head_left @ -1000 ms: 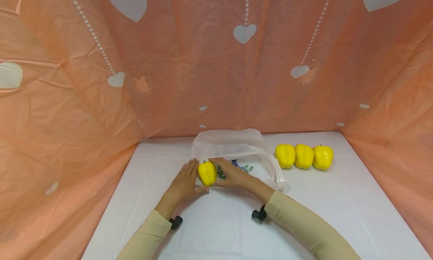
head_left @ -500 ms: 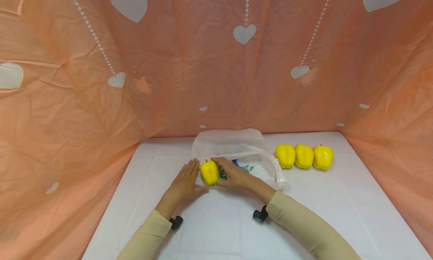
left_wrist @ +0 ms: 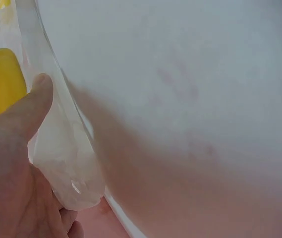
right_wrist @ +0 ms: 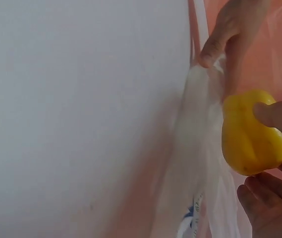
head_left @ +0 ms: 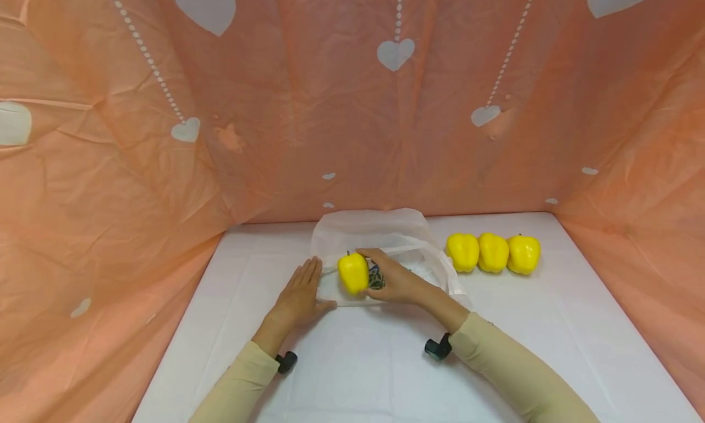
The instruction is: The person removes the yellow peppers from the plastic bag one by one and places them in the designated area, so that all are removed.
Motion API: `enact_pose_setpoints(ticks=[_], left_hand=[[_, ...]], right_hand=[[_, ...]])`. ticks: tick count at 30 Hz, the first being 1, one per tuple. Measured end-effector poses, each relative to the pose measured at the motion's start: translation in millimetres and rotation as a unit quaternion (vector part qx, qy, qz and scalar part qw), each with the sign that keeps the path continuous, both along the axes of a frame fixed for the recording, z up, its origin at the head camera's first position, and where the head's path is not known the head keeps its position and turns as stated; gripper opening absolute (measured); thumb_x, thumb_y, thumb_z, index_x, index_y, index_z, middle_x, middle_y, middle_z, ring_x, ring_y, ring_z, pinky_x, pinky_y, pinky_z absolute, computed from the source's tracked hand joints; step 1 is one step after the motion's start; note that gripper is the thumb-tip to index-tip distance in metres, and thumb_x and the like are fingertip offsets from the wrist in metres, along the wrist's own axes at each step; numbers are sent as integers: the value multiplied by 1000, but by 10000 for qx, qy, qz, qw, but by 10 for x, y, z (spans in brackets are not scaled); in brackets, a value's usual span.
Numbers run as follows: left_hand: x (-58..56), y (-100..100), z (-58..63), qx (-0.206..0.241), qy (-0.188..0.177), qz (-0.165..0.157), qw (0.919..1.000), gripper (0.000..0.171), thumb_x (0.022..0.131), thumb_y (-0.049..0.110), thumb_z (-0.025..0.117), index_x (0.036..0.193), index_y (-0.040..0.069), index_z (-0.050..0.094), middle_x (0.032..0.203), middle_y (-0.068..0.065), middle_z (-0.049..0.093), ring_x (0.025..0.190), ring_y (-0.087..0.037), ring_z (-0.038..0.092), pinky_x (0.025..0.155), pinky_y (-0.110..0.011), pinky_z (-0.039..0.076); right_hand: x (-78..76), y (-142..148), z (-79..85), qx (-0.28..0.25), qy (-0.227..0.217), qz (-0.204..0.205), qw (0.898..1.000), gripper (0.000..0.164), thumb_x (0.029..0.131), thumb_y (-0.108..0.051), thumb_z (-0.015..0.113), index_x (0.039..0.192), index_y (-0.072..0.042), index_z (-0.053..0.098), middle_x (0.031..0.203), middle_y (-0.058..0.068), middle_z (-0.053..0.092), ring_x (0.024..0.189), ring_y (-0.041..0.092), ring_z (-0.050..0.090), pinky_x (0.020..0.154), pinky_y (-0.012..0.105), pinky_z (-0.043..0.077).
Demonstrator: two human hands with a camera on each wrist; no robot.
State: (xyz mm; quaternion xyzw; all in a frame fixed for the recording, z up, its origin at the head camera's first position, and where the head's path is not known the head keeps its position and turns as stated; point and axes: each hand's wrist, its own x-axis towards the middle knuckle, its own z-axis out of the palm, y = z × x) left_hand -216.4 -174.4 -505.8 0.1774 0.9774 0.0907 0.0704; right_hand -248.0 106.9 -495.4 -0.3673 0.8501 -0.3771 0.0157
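Note:
My right hand (head_left: 398, 280) grips a yellow bell pepper (head_left: 352, 273), fingers behind it and thumb on the near side. In the head view the pepper overlaps the front left part of a thin translucent plastic bag (head_left: 370, 222) with a blue and green print. The right wrist view shows the pepper (right_wrist: 250, 144) raised above the bag. My left hand (head_left: 300, 293) rests at the bag's left end, its fingers straight and together and its thumb spread along the front edge. In the left wrist view that thumb lies over the bag (left_wrist: 61, 148).
Three more yellow bell peppers (head_left: 492, 252) stand in a row right of the bag, at the back of the white-covered table (head_left: 352, 368). An orange curtain with white hearts (head_left: 275, 129) walls the back and sides. Each wrist wears a small black camera.
My right hand has moved the bell pepper rightward and slightly up, away from the left hand. The left hand has stayed at the bag's left end.

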Motion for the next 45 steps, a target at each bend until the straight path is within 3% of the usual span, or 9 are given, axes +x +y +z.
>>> enact_pose_setpoints(ticks=[6, 17, 27, 45], left_hand=[[10, 2, 9, 137, -9, 17, 9999, 108, 100, 50, 73, 168, -9, 13, 177, -25, 13, 165, -38, 13, 136, -49, 8], [37, -2, 18, 216, -21, 23, 9998, 109, 100, 48, 75, 168, -9, 12, 178, -26, 11, 165, -39, 12, 136, -49, 8], [18, 1, -9, 302, 46, -53, 9995, 108, 100, 47, 74, 167, -11, 12, 177, -27, 12, 165, -41, 11, 136, -50, 8], [25, 3, -20, 268, 99, 21, 9996, 109, 99, 48, 76, 167, -10, 14, 177, -26, 15, 165, -39, 14, 136, -49, 11]], right_hand=[[67, 124, 115, 89, -97, -204, 9997, 90, 91, -18, 88, 164, -7, 36, 163, 18, 46, 147, 41, 50, 123, 56, 42], [98, 477, 257, -339, 122, -353, 9987, 90, 91, -10, 87, 164, -3, 34, 165, 17, 43, 150, 36, 47, 122, 49, 43], [166, 805, 327, -646, 308, -621, 9955, 94, 87, -1, 87, 164, -2, 34, 162, 19, 43, 147, 41, 47, 121, 57, 43], [314, 1366, 417, -494, 145, -1383, 9890, 95, 90, -3, 85, 166, -4, 29, 165, 20, 39, 148, 45, 46, 119, 59, 41]])
